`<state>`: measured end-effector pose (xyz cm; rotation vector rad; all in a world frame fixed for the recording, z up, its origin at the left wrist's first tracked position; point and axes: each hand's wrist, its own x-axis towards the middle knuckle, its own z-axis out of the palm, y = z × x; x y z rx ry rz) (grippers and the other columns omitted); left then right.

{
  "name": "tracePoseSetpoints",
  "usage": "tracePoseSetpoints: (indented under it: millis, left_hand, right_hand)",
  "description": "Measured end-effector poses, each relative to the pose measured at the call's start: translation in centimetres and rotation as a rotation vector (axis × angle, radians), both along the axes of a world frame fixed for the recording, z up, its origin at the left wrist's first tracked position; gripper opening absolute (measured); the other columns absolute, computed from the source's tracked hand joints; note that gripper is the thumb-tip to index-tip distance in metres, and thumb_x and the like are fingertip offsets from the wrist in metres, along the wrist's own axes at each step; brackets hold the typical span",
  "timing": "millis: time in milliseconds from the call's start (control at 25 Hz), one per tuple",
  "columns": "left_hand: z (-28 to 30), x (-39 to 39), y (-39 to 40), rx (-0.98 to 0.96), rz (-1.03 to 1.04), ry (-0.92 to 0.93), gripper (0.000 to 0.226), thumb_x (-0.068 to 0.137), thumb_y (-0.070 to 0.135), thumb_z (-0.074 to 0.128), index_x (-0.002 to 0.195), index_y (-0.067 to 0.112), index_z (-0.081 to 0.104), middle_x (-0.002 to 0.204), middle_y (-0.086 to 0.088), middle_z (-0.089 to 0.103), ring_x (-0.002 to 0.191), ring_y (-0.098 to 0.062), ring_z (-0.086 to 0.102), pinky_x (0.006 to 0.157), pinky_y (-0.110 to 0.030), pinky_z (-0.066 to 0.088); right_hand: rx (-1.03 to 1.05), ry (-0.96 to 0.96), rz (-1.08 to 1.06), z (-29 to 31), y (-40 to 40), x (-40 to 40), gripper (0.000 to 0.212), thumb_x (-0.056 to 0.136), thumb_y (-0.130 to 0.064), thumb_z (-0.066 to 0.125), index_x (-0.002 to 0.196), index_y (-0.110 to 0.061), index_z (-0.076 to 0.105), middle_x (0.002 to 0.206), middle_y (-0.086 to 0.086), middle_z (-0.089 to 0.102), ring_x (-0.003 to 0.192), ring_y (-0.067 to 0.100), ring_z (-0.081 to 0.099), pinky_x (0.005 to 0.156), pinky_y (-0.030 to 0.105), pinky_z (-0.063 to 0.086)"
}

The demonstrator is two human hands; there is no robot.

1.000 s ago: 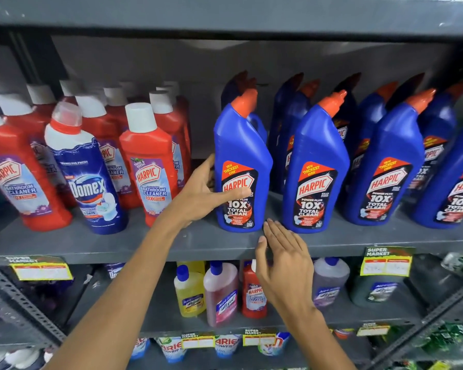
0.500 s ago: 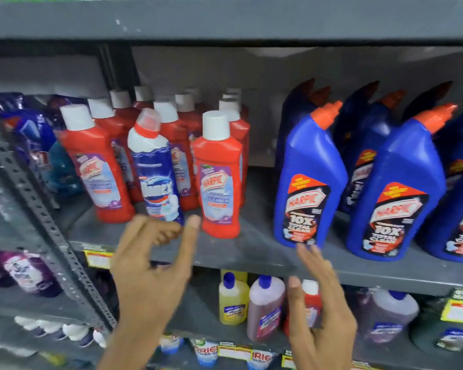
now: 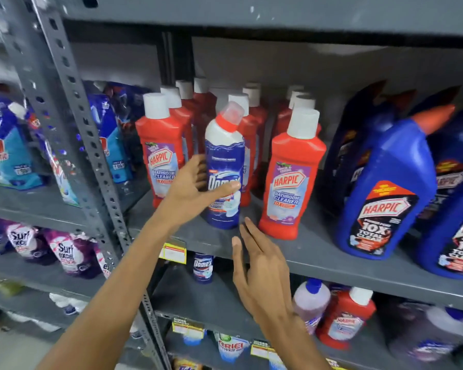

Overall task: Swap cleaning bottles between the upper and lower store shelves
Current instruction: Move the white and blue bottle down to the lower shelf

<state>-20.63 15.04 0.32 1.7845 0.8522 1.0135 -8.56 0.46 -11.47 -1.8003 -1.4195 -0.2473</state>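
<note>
A blue-and-white Domex bottle (image 3: 225, 145) with a red neck stands at the front of the upper shelf (image 3: 318, 252), between red Harpic bathroom cleaner bottles (image 3: 292, 177). My left hand (image 3: 193, 190) wraps around it from the left, thumb across the label and fingers behind. My right hand (image 3: 262, 273) hovers open just below the shelf edge, with its fingertips near the bottle's base and nothing in it. On the lower shelf (image 3: 211, 297) stand a smaller Domex bottle (image 3: 203, 267), a purple bottle (image 3: 309, 303) and a small red bottle (image 3: 345, 316).
Big blue Harpic bottles (image 3: 385, 188) fill the upper shelf's right side. A perforated grey upright (image 3: 72, 116) splits off the left bay, which holds detergent pouches (image 3: 8, 150) above and Surf excel pouches (image 3: 64, 252) below. A yellow price tag (image 3: 173, 253) hangs on the shelf edge.
The view swung left and moved closer. My left hand left the blue Harpic bottle, moved left and closed around the Domex bottle. My right hand followed, still open below the shelf edge.
</note>
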Motion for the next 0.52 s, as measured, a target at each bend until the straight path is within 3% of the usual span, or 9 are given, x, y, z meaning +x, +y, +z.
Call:
tracePoseSetpoints:
  millis: [120, 320, 440, 520]
  left_hand:
    - [1.0, 0.2, 1.1, -0.015, -0.093, -0.028, 0.067, 0.080, 0.011, 0.088, 0.138, 0.016, 0.056, 0.126, 0.007, 0.075, 0.107, -0.002, 0.076, 0.095, -0.025, 0.062]
    - [2.7, -1.7, -0.8, 0.014, -0.105, -0.131, 0.065, 0.068, 0.009, 0.091, 0.124, 0.028, 0.062, 0.116, 0.009, 0.080, 0.108, -0.008, 0.077, 0.101, -0.037, 0.062]
    - [4.0, -5.9, -4.3, 0.056, -0.069, -0.242, 0.064, 0.062, 0.000, 0.087, 0.119, 0.020, 0.065, 0.110, 0.008, 0.083, 0.102, -0.009, 0.079, 0.091, -0.028, 0.063]
    - [2.7, -9.6, -6.8, 0.013, -0.049, -0.221, 0.060, 0.060, 0.002, 0.090, 0.115, 0.011, 0.067, 0.104, 0.006, 0.085, 0.094, -0.010, 0.082, 0.084, -0.023, 0.064]
  right_hand:
    - [0.072, -0.161, -0.135, -1.3, 1.1, -0.8, 0.039, 0.107, -0.031, 0.058, 0.135, -0.010, 0.075, 0.140, 0.004, 0.075, 0.133, 0.021, 0.069, 0.115, 0.036, 0.052]
    - [0.100, -0.218, -0.173, -1.6, 1.3, -1.2, 0.041, 0.107, -0.030, 0.052, 0.132, -0.009, 0.077, 0.138, 0.004, 0.076, 0.134, 0.018, 0.069, 0.114, 0.039, 0.054]
    - [0.112, -0.230, -0.151, -1.8, 1.3, -0.9, 0.038, 0.108, -0.027, 0.055, 0.133, -0.008, 0.077, 0.139, 0.005, 0.075, 0.134, 0.019, 0.070, 0.113, 0.039, 0.054]
    - [0.122, -0.229, -0.152, -1.9, 1.4, -0.7, 0.036, 0.107, -0.025, 0.058, 0.132, -0.008, 0.077, 0.138, 0.006, 0.075, 0.133, 0.019, 0.071, 0.112, 0.039, 0.055]
